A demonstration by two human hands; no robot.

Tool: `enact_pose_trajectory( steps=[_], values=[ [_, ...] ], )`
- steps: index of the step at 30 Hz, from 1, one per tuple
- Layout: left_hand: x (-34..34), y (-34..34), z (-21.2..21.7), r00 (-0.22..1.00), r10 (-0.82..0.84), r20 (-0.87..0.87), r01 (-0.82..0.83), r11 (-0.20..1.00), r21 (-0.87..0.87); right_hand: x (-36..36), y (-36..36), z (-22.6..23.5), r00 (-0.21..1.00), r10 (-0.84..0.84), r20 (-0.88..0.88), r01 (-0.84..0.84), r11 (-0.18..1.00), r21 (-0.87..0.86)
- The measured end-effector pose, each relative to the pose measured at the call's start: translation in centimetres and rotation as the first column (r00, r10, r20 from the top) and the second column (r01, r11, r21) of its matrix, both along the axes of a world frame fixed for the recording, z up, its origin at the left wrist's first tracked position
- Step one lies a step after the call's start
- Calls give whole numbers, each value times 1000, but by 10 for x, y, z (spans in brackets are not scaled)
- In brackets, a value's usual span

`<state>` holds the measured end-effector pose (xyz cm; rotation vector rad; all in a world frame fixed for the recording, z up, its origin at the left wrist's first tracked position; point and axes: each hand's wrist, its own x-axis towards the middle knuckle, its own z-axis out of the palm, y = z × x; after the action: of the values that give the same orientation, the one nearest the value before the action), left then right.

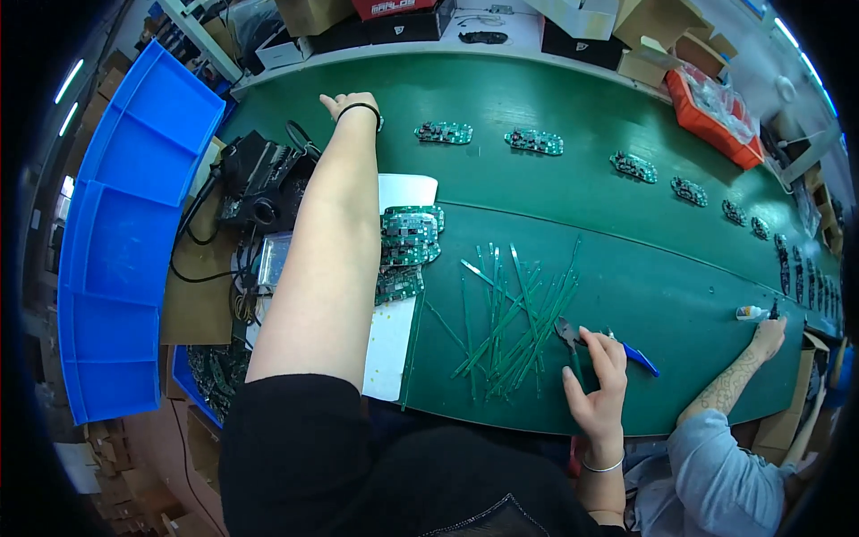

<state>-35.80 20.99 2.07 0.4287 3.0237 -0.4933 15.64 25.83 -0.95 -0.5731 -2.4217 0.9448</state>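
Observation:
My left arm (331,233) reaches across the table, with my left hand (351,103) near its far side. One finger points out to the left; the others are mostly hidden, so a grip cannot be made out. A sliver of a circuit board shows beside that wrist. My right hand (598,385) curls round a pair of cutting pliers (565,333), their grey jaws pointing away from me. A blue handle (641,361) sticks out past the fingers; whether it belongs to the pliers is unclear. Beside the jaws lies a loose heap of thin green strips (514,322).
Green circuit boards (412,234) are stacked on a white sheet (386,358) under my left forearm. More boards (534,141) run in a row along the table. Blue bins (125,242) and a black device (259,188) stand left. A co-worker's hand (768,338) is at right near a small bottle (752,313).

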Motion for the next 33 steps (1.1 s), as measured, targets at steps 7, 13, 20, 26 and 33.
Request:
enact_pose_trajectory(
  steps=[7,13,20,26,33],
  values=[
    [-4,7,-11,999,3,-33,-2,999,42,-13,-22,-9,992,59,111,-69,993,92],
    [60,49,31,938,-343,-53,345,908,237,-19,-46,-20,989,-18,147,-11,980,198],
    [230,17,5,76,-996,-47,774,30,632,-6,-48,-19,997,70,17,-72,970,231],
    [300,-88,-11,621,-782,-56,425,276,862,28,-51,-28,973,-204,112,156,930,333],
    [333,-139,-56,751,-474,460,-348,308,886,6,-48,-34,898,-412,150,260,776,575]
  ],
)
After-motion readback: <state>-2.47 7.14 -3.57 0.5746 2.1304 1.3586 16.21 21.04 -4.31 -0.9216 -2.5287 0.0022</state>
